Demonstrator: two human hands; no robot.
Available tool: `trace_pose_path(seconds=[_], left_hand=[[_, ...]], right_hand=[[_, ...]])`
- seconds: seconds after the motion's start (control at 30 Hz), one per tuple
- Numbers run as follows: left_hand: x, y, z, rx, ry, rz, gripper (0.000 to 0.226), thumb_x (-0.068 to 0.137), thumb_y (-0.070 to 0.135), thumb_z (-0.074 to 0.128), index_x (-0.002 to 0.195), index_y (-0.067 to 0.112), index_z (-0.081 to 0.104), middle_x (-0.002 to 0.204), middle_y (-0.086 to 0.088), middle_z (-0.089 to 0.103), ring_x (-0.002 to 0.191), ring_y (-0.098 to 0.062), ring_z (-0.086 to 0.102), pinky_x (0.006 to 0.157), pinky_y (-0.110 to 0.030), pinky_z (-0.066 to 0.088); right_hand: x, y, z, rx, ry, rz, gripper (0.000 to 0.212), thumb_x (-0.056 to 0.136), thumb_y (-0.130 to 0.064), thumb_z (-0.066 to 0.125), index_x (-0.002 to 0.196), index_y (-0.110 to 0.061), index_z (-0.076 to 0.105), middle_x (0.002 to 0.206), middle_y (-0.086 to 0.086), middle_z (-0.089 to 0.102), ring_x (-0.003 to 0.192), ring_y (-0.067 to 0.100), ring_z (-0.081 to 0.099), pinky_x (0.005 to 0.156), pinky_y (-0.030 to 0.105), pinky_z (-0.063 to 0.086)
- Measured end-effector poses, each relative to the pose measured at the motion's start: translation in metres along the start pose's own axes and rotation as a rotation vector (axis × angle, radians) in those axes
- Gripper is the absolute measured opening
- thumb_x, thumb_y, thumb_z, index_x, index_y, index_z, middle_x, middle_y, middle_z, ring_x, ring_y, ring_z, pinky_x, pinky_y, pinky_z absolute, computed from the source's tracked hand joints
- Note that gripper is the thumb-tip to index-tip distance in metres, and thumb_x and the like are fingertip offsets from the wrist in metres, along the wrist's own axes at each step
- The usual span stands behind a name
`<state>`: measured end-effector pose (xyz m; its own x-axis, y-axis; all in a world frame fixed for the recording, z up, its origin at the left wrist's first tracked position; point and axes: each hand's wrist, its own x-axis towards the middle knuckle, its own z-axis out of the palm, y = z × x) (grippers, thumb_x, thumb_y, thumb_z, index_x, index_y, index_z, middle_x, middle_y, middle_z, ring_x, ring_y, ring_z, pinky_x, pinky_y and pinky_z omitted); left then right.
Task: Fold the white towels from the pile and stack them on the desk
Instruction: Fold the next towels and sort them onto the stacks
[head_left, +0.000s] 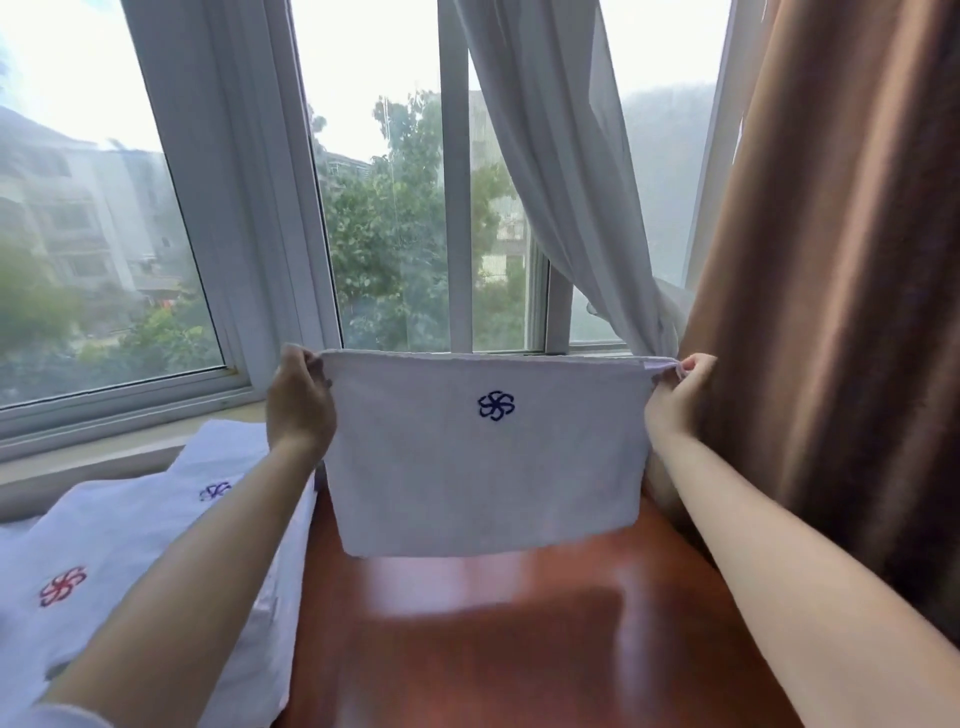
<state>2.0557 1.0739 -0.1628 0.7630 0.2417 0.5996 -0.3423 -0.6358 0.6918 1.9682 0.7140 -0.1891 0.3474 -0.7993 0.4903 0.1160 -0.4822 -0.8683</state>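
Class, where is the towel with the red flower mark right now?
The red-marked towel lies bottom left in the head view, on the pile left of the left arm.

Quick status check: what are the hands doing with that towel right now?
Left hand and right hand each pinch a top corner. Towel hangs spread above the desk. Towel pile lies to the left, nothing in the way.
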Motion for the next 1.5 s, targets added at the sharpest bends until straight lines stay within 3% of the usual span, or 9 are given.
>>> trace_pose_path(seconds=[0.1,0.23,0.43,0.53,0.7,0.9,1.17,1.37,1.5], left_hand=[[-0.025,-0.005,-0.024,0.020,-0.052,0.030,0.014,0.098,0.008,0.045,0.097,-0.004,0.051,0.098,-0.030,0.062,0.089,-0.044,0.056,0.067,-0.038,0.033],[-0.099,-0.054,-0.037,0.126,-0.260,-0.034,0.010,0.094,0.004,0.048,0.094,-0.002,0.057,0.097,-0.029,0.065,0.093,-0.044,0.058,0.074,-0.040,0.039],[-0.212,-0.113,-0.031,0.370,-0.611,-0.158,0.012,0.092,0.021,0.053,0.090,0.019,0.065,0.099,-0.009,0.069,0.095,-0.030,0.062,0.074,-0.032,0.047],[-0.221,-0.113,-0.023,0.372,-0.566,-0.259,0.012,0.086,0.022,0.053,0.080,0.019,0.063,0.092,-0.007,0.069,0.089,-0.030,0.060,0.071,-0.032,0.047],[-0.195,-0.117,0.006,0.204,-0.415,-0.291,0.014,0.093,0.016,0.051,0.093,0.009,0.063,0.096,-0.017,0.067,0.090,-0.035,0.060,0.073,-0.036,0.043],[-0.152,-0.155,0.067,0.205,-0.360,-0.262,0.018,0.100,0.019,0.043,0.094,0.010,0.058,0.097,-0.011,0.062,0.082,-0.025,0.053,0.072,-0.036,0.043],[-0.116,-0.203,0.149,0.355,-0.412,-0.264,0.016,0.100,0.025,0.041,0.092,0.019,0.053,0.093,-0.004,0.057,0.077,-0.025,0.054,0.065,-0.037,0.045],[-0.150,-0.227,0.169,0.465,-0.366,-0.305,0.023,0.098,0.026,0.041,0.102,0.013,0.060,0.106,-0.013,0.056,0.091,-0.037,0.055,0.070,-0.038,0.038],[-0.151,-0.231,0.172,0.448,-0.324,-0.328,0.028,0.098,0.028,0.044,0.110,0.007,0.060,0.113,-0.015,0.057,0.100,-0.038,0.055,0.073,-0.040,0.039]], right_hand=[[-0.011,-0.003,-0.023,0.001,-0.051,0.002,0.012,0.095,-0.007,0.043,0.094,-0.015,0.033,0.071,-0.006,0.043,0.078,0.018,0.044,0.066,0.029,0.028],[-0.062,0.050,-0.065,-0.131,-0.175,0.114,0.014,0.088,0.001,0.050,0.088,-0.013,0.046,0.081,0.011,0.051,0.078,0.024,0.048,0.067,0.030,0.032],[-0.133,0.147,-0.116,-0.342,-0.273,0.504,0.011,0.082,0.000,0.056,0.081,-0.010,0.062,0.083,0.018,0.064,0.080,0.033,0.060,0.070,0.033,0.045],[-0.125,0.154,-0.110,-0.432,-0.306,0.623,0.017,0.087,-0.008,0.058,0.098,-0.002,0.069,0.101,0.022,0.067,0.095,0.037,0.064,0.073,0.031,0.044],[-0.102,0.144,-0.087,-0.508,-0.292,0.470,0.019,0.086,-0.018,0.052,0.088,-0.016,0.072,0.096,0.016,0.068,0.099,0.038,0.060,0.084,0.036,0.050],[-0.076,0.167,-0.033,-0.516,-0.379,0.350,0.022,0.091,-0.016,0.051,0.081,-0.005,0.066,0.092,0.021,0.065,0.087,0.038,0.057,0.068,0.032,0.040],[-0.060,0.231,0.045,-0.577,-0.413,0.305,0.022,0.094,-0.014,0.047,0.089,0.001,0.062,0.096,0.021,0.063,0.085,0.033,0.054,0.070,0.036,0.041],[-0.093,0.271,0.053,-0.806,-0.372,0.175,0.029,0.101,-0.022,0.036,0.100,-0.002,0.058,0.106,0.018,0.056,0.080,0.032,0.048,0.067,0.033,0.033],[-0.091,0.271,0.054,-0.829,-0.369,0.177,0.033,0.103,-0.023,0.034,0.108,-0.001,0.057,0.111,0.018,0.055,0.096,0.038,0.054,0.070,0.034,0.034]])
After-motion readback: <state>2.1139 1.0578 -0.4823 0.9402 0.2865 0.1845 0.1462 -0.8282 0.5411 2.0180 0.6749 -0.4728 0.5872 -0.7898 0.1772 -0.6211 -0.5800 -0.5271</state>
